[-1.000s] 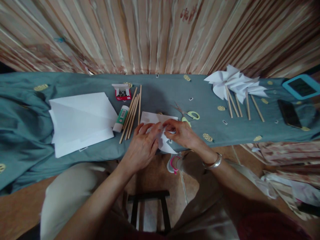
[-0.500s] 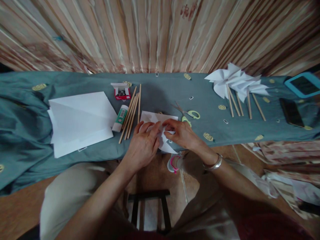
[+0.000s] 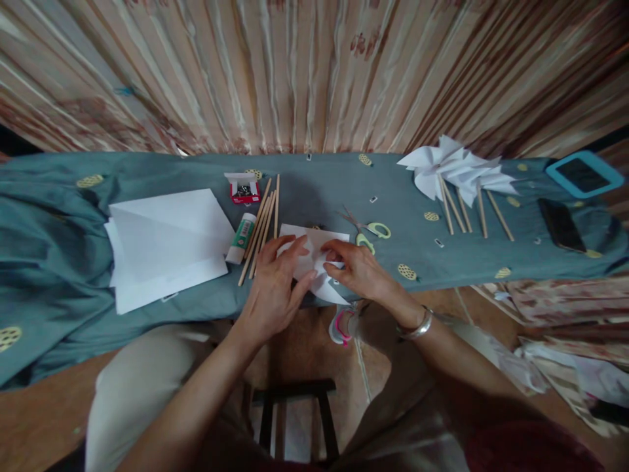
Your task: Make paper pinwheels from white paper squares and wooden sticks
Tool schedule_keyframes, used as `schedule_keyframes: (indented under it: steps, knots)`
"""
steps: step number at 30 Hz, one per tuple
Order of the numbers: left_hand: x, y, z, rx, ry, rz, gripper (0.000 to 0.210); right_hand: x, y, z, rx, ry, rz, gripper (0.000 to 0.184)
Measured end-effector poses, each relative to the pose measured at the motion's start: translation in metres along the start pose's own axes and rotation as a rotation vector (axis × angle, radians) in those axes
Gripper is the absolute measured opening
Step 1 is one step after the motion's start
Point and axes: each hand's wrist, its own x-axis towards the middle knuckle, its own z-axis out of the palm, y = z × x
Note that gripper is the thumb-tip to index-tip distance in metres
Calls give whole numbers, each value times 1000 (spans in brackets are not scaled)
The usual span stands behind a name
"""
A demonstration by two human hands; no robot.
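A white paper sheet with cut, pointed flaps [image 3: 319, 234] lies at the near edge of the cloth-covered table. My left hand [image 3: 275, 285] rests over its left side, the thumb and fingers apart. With curled fingers, my right hand [image 3: 358, 267] pinches a flap of the same paper near the middle. My palms hide part of the sheet. Green-handled scissors [image 3: 366, 229] lie half open just beyond my right hand. Several thin wooden sticks [image 3: 260, 226] are bunched beyond my left hand, beside a glue stick [image 3: 241, 238].
A stack of white paper [image 3: 170, 252] covers the left of the table. An open red box of small metal pins [image 3: 244, 190] stands behind the glue stick. Several paper pinwheels on sticks [image 3: 455, 170], a phone [image 3: 561, 224] and a blue-framed device [image 3: 584, 174] lie at right.
My left thumb and fingers have spread apart from a closer position over the paper. My right hand keeps its pinch. The whole view has shifted slightly.
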Motion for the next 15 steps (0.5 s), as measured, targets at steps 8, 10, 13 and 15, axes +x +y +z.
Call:
schedule_keyframes:
  steps: [8,10,13,15]
  knots:
    - [-26,8,-12,-108,-178,-55,24,-3,4,-9,-22,132,-79,23]
    - [-31,12,-10,-127,-269,-90,25,0,8,-15,-50,209,-80,25]
    - [-36,15,-8,-176,-371,-219,25,8,15,-22,-88,257,-83,32]
    - [-39,15,-7,-255,-395,-311,28,16,18,-23,-105,214,-81,37]
